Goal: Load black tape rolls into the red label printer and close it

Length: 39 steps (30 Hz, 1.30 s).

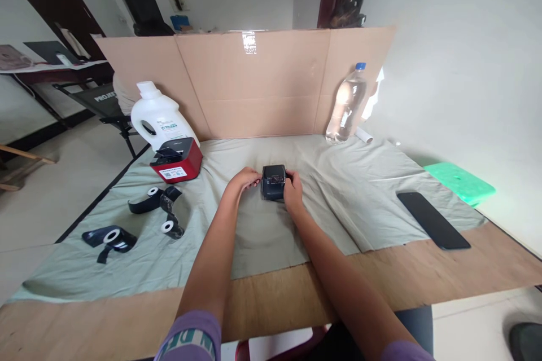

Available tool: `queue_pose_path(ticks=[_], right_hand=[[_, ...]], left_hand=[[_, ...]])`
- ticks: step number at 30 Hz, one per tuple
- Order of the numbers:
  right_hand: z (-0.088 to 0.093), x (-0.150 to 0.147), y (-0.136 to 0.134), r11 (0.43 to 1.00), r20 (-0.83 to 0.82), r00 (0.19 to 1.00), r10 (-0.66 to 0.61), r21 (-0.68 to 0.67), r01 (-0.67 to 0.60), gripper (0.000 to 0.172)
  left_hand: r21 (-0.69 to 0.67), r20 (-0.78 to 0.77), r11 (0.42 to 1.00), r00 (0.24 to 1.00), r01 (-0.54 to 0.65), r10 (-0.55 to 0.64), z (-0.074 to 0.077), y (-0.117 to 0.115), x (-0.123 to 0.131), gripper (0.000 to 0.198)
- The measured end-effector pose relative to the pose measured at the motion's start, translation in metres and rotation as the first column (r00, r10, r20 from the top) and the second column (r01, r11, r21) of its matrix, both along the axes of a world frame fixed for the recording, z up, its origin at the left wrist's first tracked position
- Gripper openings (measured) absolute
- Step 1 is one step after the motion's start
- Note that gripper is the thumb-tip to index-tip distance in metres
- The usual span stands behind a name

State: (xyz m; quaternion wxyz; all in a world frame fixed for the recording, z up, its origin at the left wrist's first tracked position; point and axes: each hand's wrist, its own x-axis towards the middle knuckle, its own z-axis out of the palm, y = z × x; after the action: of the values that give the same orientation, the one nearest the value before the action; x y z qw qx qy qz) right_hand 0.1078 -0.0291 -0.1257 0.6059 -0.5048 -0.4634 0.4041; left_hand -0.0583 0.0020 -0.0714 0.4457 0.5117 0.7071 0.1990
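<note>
A right hand (293, 189) clasps a small, boxy black plastic device (274, 182) amid wrinkled grey-green cloth (351, 197); the left hand (245, 179) bunches at its opposite edge, any grip unclear. Apparently mid-handling, the next move calls for steady right-side support.

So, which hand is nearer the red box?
The left hand: the red box stands off to its left. The right hand is farther, at the right side of the black item.

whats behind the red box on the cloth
Behind the red box is a white jug, with cardboard panel beyond it. The box covers some of the jug's lower front; that part cannot be seen.
</note>
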Motion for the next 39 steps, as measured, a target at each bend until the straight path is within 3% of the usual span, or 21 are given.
queue_pose_path(ticks=[14,20,27,31,39], right_hand=[[-0.002,0.001,0.001,1.000,0.039,0.999,-0.006,0.018,0.005,0.033],[0.001,0.002,-0.001,1.000,0.018,1.000,-0.006,0.015,0.005,0.031],[0.003,0.002,-0.002,1.000,0.022,1.000,0.007,0.002,-0.007,0.034],[0.002,0.002,-0.002,1.000,0.005,1.000,0.001,-0.003,-0.001,0.032],[0.001,0.001,0.000,1.000,-0.003,1.000,-0.007,-0.008,0.007,0.033]], left_hand=[[0.034,0.073,0.999,0.997,-0.007,0.004,-0.002,-0.006,-0.004,0.025],[0.147,0.090,0.989,0.996,-0.029,0.016,0.010,-0.011,-0.003,0.006],[0.250,0.117,0.967,0.993,-0.053,0.024,0.016,-0.012,-0.004,0.017],[0.317,0.139,0.948,0.990,-0.013,-0.032,0.014,-0.012,-0.008,0.023],[0.185,0.178,0.980,0.979,0.066,-0.099,0.019,-0.012,-0.016,0.037]])
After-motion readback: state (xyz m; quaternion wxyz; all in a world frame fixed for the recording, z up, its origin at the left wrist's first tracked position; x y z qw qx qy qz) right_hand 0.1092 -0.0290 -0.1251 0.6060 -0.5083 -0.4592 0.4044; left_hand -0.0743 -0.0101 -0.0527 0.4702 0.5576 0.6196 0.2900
